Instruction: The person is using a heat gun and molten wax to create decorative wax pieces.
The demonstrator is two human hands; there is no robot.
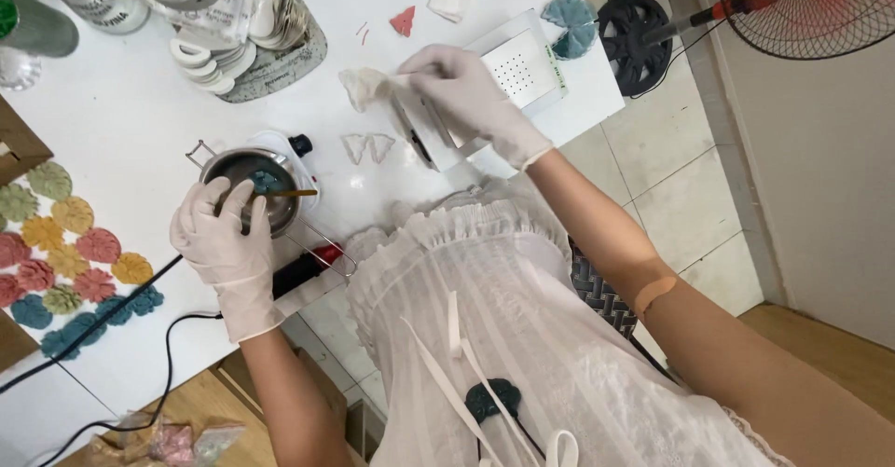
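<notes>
The gloved left hand grips a small metal pot; the right hand pinches white mould above a white box.

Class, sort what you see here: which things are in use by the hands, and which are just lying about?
In use:
left hand on small metal pot
stirring stick in the pot
right hand on white mould block

Lying about:
coloured flower shapes
red triangle piece
fan
stacked white rings

Small metal pot of blue liquid, upright on white table.
</notes>
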